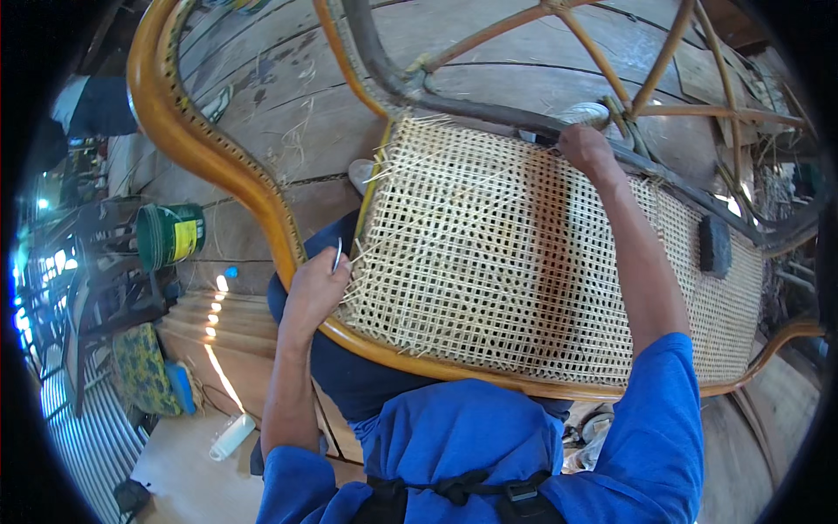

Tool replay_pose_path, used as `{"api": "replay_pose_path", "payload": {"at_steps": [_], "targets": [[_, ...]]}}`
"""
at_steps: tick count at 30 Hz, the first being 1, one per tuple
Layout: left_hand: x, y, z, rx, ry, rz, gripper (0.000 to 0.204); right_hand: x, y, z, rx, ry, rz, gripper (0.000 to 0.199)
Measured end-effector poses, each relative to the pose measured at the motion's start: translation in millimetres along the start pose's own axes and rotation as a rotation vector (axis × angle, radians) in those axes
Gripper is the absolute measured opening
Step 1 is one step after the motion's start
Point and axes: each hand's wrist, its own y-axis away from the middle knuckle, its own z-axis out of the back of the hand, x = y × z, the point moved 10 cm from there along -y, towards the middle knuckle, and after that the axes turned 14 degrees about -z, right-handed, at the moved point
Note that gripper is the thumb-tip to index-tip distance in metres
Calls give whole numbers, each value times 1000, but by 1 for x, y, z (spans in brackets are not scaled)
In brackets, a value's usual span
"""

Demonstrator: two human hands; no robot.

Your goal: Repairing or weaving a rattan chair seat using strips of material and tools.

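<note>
A woven cane seat panel [471, 253] with a brown-stained band lies across my lap, in a glossy wooden chair frame [393, 354]. Loose cane ends stick out along its left and far edges. My left hand [316, 293] is closed at the panel's left edge, with a thin, pale, slightly curved tool [338, 255] standing up from the fingers. My right hand [587, 150] is a fist at the far edge, against the dark rail [663, 168]; what it grips is hidden. Thin cane strands cross the weave slantwise between the hands. A dark block [714, 247] rests on the panel's right part.
The curved wooden back frame [231, 170], lined with small holes, rises at the left. Beyond the seat stands a rattan frame [650, 100]. A green bucket [159, 237], a white bottle [232, 437] and a patterned cushion [144, 371] are at the left.
</note>
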Motion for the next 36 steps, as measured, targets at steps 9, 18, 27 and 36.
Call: {"api": "replay_pose_path", "payload": {"at_steps": [9, 18, 27, 36], "targets": [[-129, -25, -6, 55, 156, -397, 24, 46, 123, 143, -520, -254, 346, 27], [-258, -133, -16, 86, 0, -731, 44, -17, 120, 147, -193, -417, 139, 18], [-240, -212, -103, 478, -531, -478, 52, -13, 50, 20, 20, -522, 12, 21], [-261, -233, -106, 478, -714, -610, 30, -7, 35, 16, -11, -507, 33, 19]]}}
